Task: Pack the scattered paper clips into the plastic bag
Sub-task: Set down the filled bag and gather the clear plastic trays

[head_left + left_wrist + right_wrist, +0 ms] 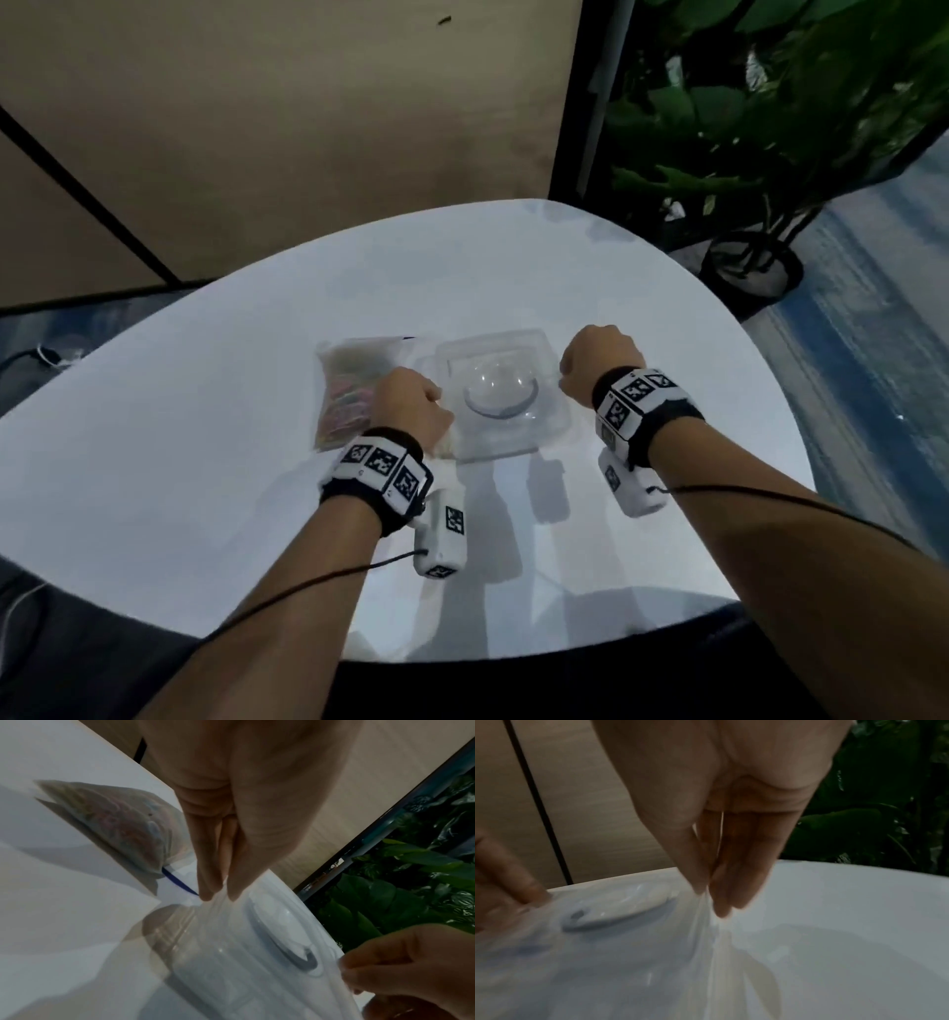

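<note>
White table, rounded edge, glossy; it mirrors my wrist cameras and arms. Everything below is placed from the clear box, a square plastic container with a domed middle, sitting about mid-table.

My left hand is at the box's left edge, thumb and fingertips pinching thin clear film there. My right hand is at the box's right edge, fingertips pinching the same clear film, which pulls up into a taut fold. Both grips are closed on the film; from the wrist views it looks like a bag around or over the box, but I cannot tell which.

Left of the box, just beside it, lies a second clear bag holding coloured clips, with a blue strip at its mouth. Whether it touches the box I cannot tell.

Beyond the box, past the table's far edge: tan wall panels with dark seams. Far right of the box: a leafy plant in a dark pot on blue-streaked floor.
</note>
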The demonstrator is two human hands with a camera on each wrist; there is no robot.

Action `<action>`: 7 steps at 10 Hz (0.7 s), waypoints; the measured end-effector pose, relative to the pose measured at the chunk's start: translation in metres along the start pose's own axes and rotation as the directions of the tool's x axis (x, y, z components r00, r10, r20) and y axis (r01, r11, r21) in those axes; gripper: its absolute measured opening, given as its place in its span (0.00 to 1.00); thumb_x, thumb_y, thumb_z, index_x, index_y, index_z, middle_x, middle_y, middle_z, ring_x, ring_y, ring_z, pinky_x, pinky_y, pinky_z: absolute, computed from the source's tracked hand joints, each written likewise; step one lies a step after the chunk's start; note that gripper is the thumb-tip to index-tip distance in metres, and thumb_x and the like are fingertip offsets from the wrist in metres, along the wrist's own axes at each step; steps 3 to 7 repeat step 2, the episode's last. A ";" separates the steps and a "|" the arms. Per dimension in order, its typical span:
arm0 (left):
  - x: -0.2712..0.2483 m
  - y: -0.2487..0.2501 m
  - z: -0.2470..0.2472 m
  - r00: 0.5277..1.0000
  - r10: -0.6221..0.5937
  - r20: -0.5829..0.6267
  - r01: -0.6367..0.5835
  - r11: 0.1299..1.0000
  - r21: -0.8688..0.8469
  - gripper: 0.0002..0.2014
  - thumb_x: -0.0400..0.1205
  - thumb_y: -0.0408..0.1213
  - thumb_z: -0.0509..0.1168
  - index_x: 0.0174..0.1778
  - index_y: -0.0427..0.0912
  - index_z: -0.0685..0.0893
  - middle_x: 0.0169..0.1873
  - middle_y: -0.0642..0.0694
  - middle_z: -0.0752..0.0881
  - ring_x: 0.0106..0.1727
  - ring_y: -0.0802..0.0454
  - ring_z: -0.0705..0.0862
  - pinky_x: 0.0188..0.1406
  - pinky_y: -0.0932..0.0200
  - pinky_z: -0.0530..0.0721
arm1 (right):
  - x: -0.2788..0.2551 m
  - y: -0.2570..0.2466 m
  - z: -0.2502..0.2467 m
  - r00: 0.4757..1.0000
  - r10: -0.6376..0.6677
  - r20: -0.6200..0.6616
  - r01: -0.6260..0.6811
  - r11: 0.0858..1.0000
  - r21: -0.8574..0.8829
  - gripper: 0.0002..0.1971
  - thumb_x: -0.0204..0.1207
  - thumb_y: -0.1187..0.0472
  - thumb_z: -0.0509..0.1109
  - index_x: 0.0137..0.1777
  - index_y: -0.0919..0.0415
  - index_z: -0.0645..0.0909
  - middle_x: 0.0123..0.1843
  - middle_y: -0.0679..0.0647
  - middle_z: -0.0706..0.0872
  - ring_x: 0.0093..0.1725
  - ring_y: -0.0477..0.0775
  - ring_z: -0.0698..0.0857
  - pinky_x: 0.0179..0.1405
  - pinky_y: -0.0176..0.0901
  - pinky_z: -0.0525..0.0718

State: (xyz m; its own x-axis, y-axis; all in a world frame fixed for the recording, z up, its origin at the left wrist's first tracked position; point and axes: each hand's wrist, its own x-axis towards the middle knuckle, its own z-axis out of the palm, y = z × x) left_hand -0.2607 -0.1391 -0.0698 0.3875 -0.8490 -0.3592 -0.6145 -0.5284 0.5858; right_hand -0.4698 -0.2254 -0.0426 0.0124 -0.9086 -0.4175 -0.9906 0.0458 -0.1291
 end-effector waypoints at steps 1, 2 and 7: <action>0.004 0.009 -0.022 0.994 -0.026 0.108 0.012 0.991 0.130 0.15 0.74 0.40 0.77 0.56 0.43 0.89 0.51 0.47 0.91 0.54 0.50 0.88 0.52 0.62 0.80 | 0.011 -0.017 -0.040 0.974 -0.022 0.227 0.058 0.986 -0.154 0.13 0.67 0.57 0.80 0.49 0.61 0.88 0.49 0.57 0.90 0.47 0.61 0.89 0.40 0.45 0.85; -0.005 0.005 -0.059 0.965 -0.004 0.263 -0.094 0.929 0.359 0.18 0.80 0.54 0.65 0.64 0.54 0.83 0.59 0.53 0.88 0.62 0.52 0.84 0.61 0.60 0.77 | 0.010 -0.055 -0.130 0.943 -0.152 0.295 0.188 0.977 -0.097 0.20 0.73 0.47 0.76 0.60 0.57 0.87 0.61 0.54 0.88 0.58 0.59 0.86 0.53 0.49 0.85; -0.005 0.005 -0.059 0.965 -0.004 0.263 -0.094 0.929 0.359 0.18 0.80 0.54 0.65 0.64 0.54 0.83 0.59 0.53 0.88 0.62 0.52 0.84 0.61 0.60 0.77 | 0.010 -0.055 -0.130 0.943 -0.152 0.295 0.188 0.977 -0.097 0.20 0.73 0.47 0.76 0.60 0.57 0.87 0.61 0.54 0.88 0.58 0.59 0.86 0.53 0.49 0.85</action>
